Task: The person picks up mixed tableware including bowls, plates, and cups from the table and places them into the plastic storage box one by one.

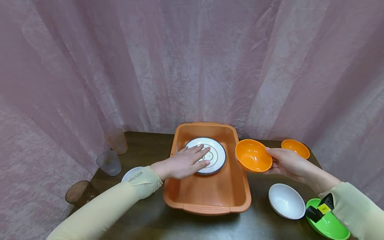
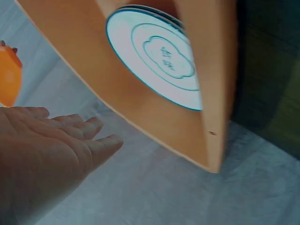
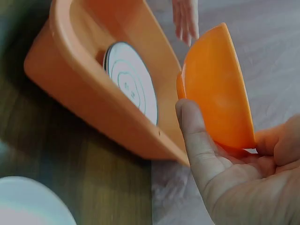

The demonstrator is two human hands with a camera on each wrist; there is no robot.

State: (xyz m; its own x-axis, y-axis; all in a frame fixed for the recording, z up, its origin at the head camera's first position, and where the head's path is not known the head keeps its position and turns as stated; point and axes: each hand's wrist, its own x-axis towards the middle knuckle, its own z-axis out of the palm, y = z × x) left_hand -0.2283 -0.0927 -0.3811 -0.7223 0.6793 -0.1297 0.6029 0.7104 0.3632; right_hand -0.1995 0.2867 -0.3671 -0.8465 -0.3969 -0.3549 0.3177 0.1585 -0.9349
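Note:
In the head view, my right hand (image 1: 285, 163) grips an orange bowl (image 1: 253, 156) by its side, at the right rim of an orange-brown plastic basin (image 1: 207, 209). The right wrist view shows fingers under the bowl (image 3: 215, 89) and the thumb at its rim. Inside the basin lies a small stack of white plates (image 1: 218, 156) with dark rims; the top one has a printed mark at its centre. My left hand (image 1: 187, 161) is stretched out flat above the basin, fingers straight, holding nothing. The left wrist view has this hand (image 2: 51, 140) apart from the plates (image 2: 150, 61).
On the dark table's right are another orange bowl (image 1: 295, 149), a white bowl (image 1: 287, 201) and a green bowl (image 1: 330, 225). To the left stand several cups, among them a clear cup (image 1: 109, 163) and a brown cup (image 1: 81, 194). A white dish (image 1: 132, 174) is partly hidden by my left sleeve.

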